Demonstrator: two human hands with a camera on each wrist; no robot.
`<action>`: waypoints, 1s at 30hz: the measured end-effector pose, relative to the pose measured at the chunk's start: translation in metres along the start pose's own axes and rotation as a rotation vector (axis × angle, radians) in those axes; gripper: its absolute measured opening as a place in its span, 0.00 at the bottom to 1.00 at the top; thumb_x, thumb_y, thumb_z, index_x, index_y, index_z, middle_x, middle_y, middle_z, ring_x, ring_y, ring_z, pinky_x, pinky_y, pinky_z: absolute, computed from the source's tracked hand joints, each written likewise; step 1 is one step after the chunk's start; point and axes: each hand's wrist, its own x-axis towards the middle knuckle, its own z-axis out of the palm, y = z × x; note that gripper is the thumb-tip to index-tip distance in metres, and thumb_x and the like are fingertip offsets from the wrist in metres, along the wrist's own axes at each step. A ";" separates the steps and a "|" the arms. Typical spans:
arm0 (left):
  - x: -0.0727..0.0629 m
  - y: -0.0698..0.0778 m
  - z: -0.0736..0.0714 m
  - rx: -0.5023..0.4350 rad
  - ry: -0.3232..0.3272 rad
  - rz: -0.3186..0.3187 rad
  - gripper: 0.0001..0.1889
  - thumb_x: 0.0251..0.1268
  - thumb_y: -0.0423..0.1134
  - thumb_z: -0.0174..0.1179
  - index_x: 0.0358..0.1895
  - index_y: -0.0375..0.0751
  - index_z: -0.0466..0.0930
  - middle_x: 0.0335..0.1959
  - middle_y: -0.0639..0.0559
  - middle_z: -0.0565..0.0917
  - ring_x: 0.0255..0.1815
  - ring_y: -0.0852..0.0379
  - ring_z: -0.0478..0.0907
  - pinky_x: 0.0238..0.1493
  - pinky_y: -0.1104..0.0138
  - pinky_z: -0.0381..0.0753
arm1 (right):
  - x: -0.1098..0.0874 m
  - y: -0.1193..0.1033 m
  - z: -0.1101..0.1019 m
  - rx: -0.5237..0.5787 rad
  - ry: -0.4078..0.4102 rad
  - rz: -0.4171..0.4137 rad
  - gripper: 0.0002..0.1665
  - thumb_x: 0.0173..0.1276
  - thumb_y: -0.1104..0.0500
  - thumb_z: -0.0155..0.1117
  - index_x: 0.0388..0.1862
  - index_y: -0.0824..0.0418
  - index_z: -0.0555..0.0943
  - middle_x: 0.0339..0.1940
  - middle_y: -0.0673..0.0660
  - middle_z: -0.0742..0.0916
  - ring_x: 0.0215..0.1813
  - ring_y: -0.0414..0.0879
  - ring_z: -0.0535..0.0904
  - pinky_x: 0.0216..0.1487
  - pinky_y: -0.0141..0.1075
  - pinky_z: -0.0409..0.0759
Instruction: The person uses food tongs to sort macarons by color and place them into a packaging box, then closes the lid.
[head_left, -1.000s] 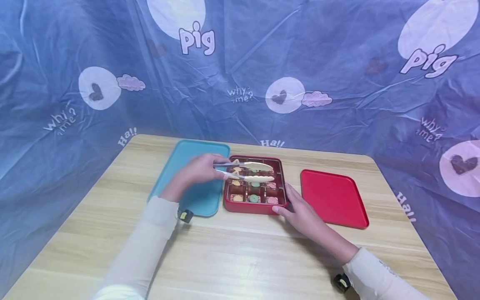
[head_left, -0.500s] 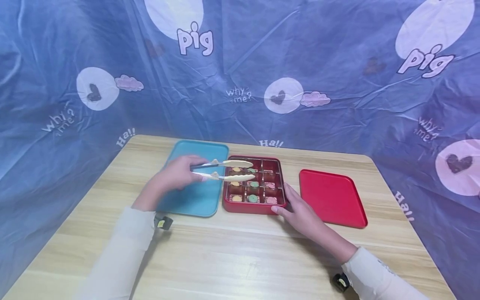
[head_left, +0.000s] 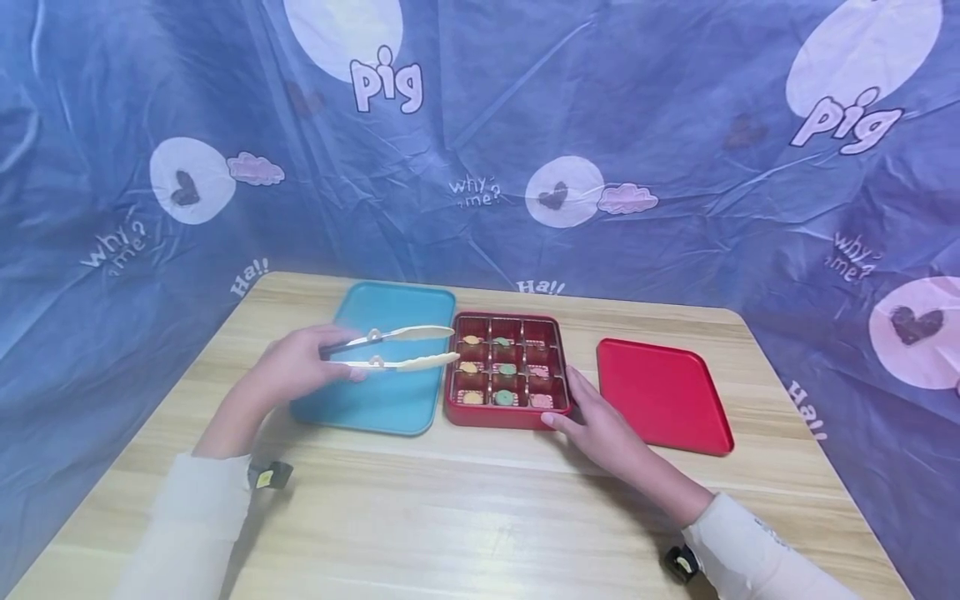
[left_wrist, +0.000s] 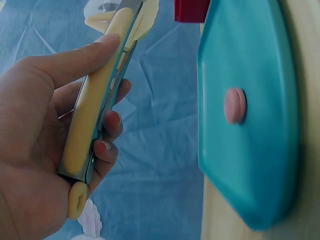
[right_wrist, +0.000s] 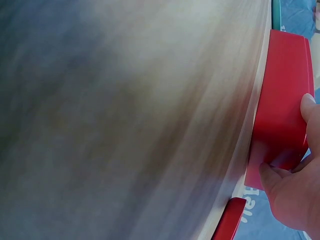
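My left hand (head_left: 294,367) holds tongs (head_left: 420,332) over the blue tray (head_left: 397,412), their cream tips spread apart and pointing at the box's left edge. In the left wrist view the thumb presses the yellow handle from one side, with fingers curled on the other. A round pink biscuit (left_wrist: 235,106) lies on the tray. My right hand (head_left: 611,425) grips the near right corner of a red box (head_left: 491,417), thumb at the front and fingers along the side. Yellow biscuits (head_left: 472,398), green biscuits (head_left: 505,398) and pink biscuits (head_left: 541,401) sit in columns in its compartments.
A flat red lid (head_left: 663,396) lies right of the box on the wooden table (head_left: 465,508). The blue tray stands close along the box's left side. Behind the table hangs a blue printed cloth (head_left: 480,100).
My left hand has drawn the tongs leftward, away from above the box to over the blue tray. The right hand has stayed at the box's corner.
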 end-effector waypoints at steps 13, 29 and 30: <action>-0.036 -0.037 -0.009 -0.041 0.041 -0.024 0.37 0.61 0.57 0.69 0.70 0.43 0.75 0.68 0.39 0.77 0.69 0.35 0.70 0.68 0.39 0.67 | 0.000 0.001 0.002 -0.004 0.005 0.003 0.59 0.65 0.31 0.64 0.85 0.48 0.46 0.84 0.56 0.59 0.81 0.58 0.57 0.72 0.61 0.68; -0.064 -0.071 -0.017 0.036 0.075 -0.066 0.38 0.62 0.60 0.67 0.73 0.48 0.72 0.68 0.36 0.76 0.70 0.30 0.68 0.63 0.35 0.68 | 0.000 0.000 0.001 0.007 -0.002 0.011 0.60 0.64 0.29 0.63 0.85 0.48 0.46 0.84 0.56 0.59 0.82 0.58 0.57 0.72 0.61 0.68; -0.065 -0.073 -0.017 0.037 0.074 -0.067 0.38 0.62 0.60 0.67 0.73 0.47 0.72 0.68 0.35 0.76 0.70 0.30 0.68 0.63 0.35 0.69 | 0.000 0.000 0.001 0.009 -0.003 0.013 0.60 0.64 0.29 0.63 0.85 0.48 0.46 0.84 0.56 0.59 0.82 0.58 0.57 0.72 0.61 0.68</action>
